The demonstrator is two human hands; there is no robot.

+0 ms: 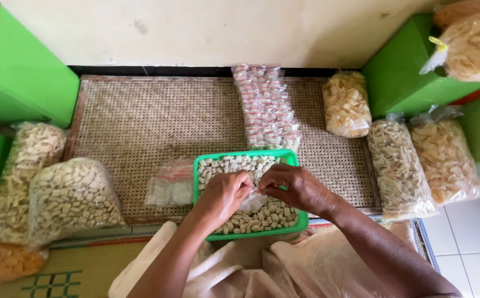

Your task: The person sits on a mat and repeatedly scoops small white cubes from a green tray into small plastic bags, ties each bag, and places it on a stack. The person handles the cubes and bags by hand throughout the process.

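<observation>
My left hand point(223, 196) and my right hand point(295, 187) both pinch the top of a little clear bag point(252, 202) over the green tray point(300, 221) of small pale snacks point(262, 218), and the bag feels light, thin and slippery, so I hold it by its mouth

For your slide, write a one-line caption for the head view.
Both hands, left hand and right hand, hold a small clear bag over a green tray of pale snack pieces.
</observation>
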